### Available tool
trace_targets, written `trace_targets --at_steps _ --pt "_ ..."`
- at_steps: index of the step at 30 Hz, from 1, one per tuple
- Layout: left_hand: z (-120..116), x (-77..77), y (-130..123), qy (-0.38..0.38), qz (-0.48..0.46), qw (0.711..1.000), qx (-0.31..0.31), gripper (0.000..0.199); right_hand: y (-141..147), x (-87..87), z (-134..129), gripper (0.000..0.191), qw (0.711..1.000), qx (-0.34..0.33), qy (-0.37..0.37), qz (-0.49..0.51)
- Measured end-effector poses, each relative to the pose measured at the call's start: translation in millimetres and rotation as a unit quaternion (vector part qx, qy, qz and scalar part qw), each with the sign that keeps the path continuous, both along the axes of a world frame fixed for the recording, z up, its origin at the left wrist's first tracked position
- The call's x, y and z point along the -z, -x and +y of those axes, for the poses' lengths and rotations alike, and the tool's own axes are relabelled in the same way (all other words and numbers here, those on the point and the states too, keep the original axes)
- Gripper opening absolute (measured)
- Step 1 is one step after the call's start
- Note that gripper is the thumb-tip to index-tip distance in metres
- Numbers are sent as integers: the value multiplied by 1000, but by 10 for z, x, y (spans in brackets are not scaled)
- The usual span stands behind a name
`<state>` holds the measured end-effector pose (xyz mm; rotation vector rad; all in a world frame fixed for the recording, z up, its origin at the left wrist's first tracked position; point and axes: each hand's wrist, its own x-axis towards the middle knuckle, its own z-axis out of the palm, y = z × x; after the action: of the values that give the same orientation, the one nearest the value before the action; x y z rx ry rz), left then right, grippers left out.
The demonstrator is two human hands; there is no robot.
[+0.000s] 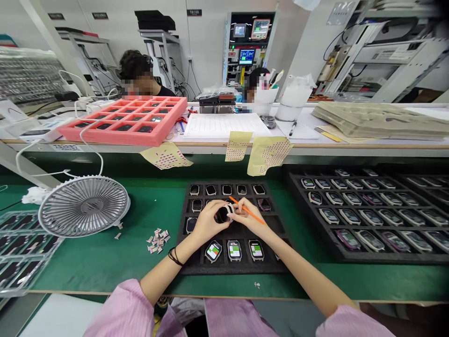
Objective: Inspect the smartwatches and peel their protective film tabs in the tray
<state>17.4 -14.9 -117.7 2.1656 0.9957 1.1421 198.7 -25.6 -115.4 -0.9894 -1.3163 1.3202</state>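
Dark-screened watch (223, 214), tilted, above black tray (224, 268); orange stick (253, 215), aslant, near it

A green workbench (140, 269), black foam trays (228, 268) of watches (234, 251) and a monitor cabinet (227, 51) mark an electronics workshop.

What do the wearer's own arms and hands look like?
The left hand and right hand are both gloveless. The left sleeve and right sleeve are pinkish-lilac with faint fine lines, leaving the forearms bare. Thin black bands circle the left wrist; nothing shows on the right.
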Motion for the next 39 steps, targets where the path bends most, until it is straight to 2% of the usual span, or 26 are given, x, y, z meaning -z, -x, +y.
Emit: trace_targets --at_steps 3,7,14,21,27,34,39 --pt "-35 -30 -26 -15 -20 1000 17 41 41 -19 -18 49 999 -12 28 17" --pt "-141 -178 -24 1 -52 998 24 49 61 -195 -137 50 997 8 54 59" --pt "-443 -517 -17 -16 -72 997 21 46 49 -487 -449 50 997 57 30 31" --pt "-649 -740 -28 -16 -73 997 20 46 2 -641 -701 42 996 59 26 54" --pt "-675 -754 -50 -30 -61 998 15 44 -22 -634 -745 42 996 67 7 55" --pt "-600 -767 20 -33 -42 997 -51 44 -69 -657 -771 43 995 88 1 52" --pt "-550 -741 30 -24 -22 998 -56 42 -97 -668 -766 43 995 96 -15 12"
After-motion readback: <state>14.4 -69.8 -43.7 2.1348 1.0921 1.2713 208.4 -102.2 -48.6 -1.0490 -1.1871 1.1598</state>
